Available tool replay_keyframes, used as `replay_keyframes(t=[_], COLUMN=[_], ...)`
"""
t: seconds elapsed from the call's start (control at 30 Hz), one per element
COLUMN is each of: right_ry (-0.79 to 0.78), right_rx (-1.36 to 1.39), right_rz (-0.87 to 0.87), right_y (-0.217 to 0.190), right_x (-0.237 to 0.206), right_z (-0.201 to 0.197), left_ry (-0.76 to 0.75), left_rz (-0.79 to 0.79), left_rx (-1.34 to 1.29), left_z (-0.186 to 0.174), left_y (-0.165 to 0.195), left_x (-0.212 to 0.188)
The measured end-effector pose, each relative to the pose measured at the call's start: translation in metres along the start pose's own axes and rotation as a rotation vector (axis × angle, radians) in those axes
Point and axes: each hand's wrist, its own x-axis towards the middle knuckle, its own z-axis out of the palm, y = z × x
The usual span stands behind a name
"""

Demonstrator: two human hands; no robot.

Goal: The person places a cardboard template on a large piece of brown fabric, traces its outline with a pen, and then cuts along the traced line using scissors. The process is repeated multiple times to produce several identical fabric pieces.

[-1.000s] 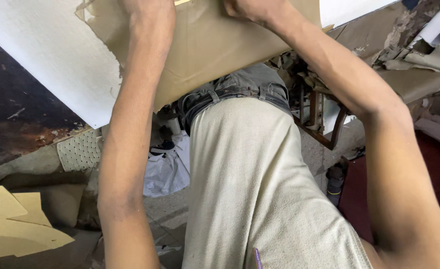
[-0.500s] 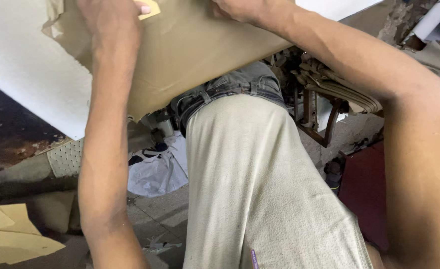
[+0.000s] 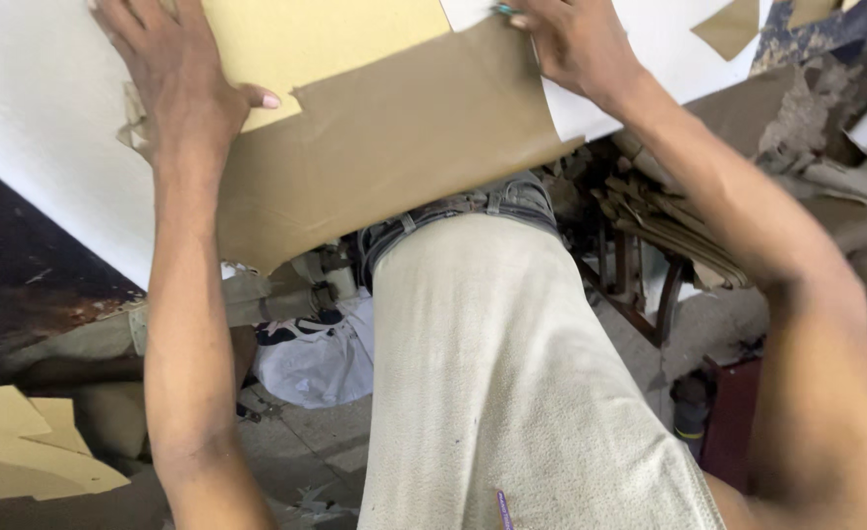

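Two hands work one brown paper sheet [image 3: 404,147] on the white table [image 3: 41,177]. The left hand [image 3: 183,83] presses flat, fingers spread, on one yellow template [image 3: 306,39]; the right hand [image 3: 576,44] pinches what may be a pen.

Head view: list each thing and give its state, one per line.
Left hand: flat, pressing the yellow card.
Right hand: pinching a small teal tool, on the brown paper.
Brown paper: overhanging the white table, left edge torn.
Yellow card: flat on brown paper.
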Motion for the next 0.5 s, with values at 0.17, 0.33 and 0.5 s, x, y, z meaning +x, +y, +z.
replay_keyframes(t=[0.17,0.33,0.5], right_ry=[0.24,0.249,0.214], right_rx=[0.324,0.488,0.406], right_rz=[0.206,0.304,0.344], right_y=[0.016,0.036,0.029], right_x=[-0.007,-0.008,0.0], right_z=[0.005,0.005,0.004], left_ry=[-0.221,-0.535,-0.253], left_rz=[-0.238,-0.402,-0.113], left_rx=[-0.235,-0.429,-0.065], left_z=[-0.021,-0.094,-0.169], left_y=[-0.009,0.01,0.049], left_x=[0.038,0.089,0.106])
